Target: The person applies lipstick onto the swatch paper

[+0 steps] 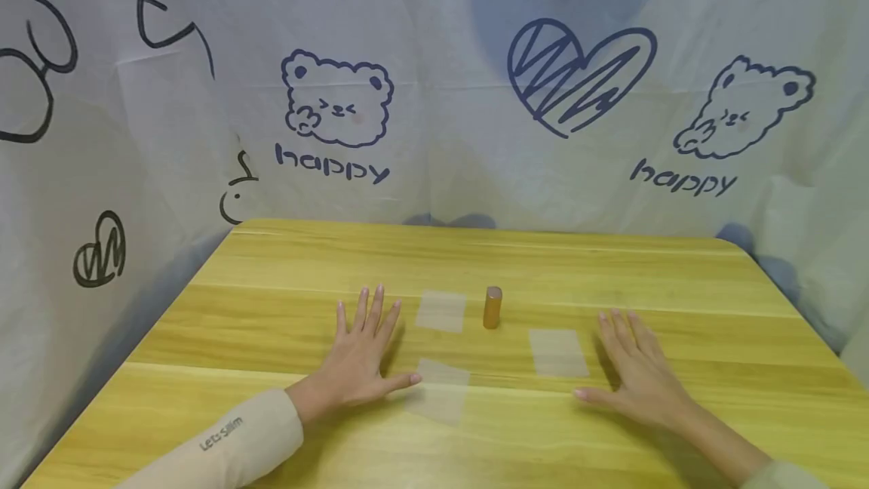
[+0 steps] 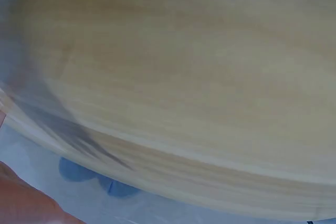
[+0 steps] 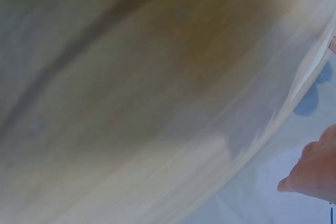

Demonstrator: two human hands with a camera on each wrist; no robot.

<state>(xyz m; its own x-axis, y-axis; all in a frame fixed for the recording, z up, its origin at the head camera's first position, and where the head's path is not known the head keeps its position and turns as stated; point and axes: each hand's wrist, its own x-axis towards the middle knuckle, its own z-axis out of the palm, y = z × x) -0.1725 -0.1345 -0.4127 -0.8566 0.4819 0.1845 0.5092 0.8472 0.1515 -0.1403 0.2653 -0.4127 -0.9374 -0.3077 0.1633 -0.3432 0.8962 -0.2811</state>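
On the wooden table [image 1: 577, 262] I see one small block [image 1: 492, 309], standing upright on its narrow end. Its colour is orange-brown, rather warm, and the top is paler, a greyish pink. It is clearly taller than it is wide, and its edges look softened; whether the body is fully round, I cannot tell. Its side appears plain.

The block stands a little to the right of the far sheet [image 1: 440, 312], near it but apart. The right-hand sheet [image 1: 558, 352] lies nearer to the person, and the near sheet [image 1: 440, 391] lies closest of the three. All are pale, flat and almost see-through, so the grain shows beneath.

The person's left hand [image 1: 362, 362] is spread wide, its fingers straight, its thumb by the near sheet. The right hand [image 1: 638, 376] is also stretched, with the thumb held well away. Both hold nothing. If the palms touch the wood, I cannot say.
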